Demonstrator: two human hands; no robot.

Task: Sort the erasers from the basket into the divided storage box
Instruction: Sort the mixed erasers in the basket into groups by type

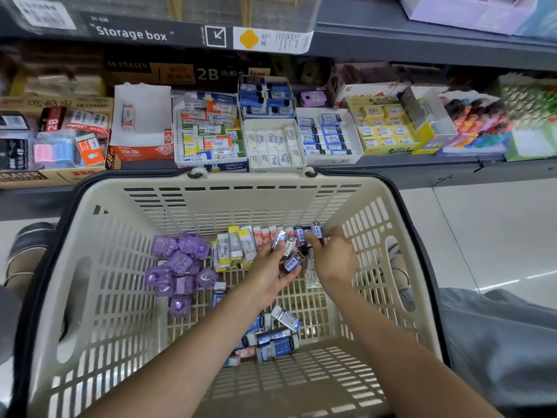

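Low in the middle of the frame, both hands reach into the beige slotted basket (126, 267). The left hand (271, 274) grips a few dark blue-labelled erasers (291, 262); the right hand (333, 257) pinches another (317, 230). Purple erasers (180, 267) lie at centre left, white ones (238, 245) beside them. Divided eraser boxes (272, 147) sit on the shelf above.
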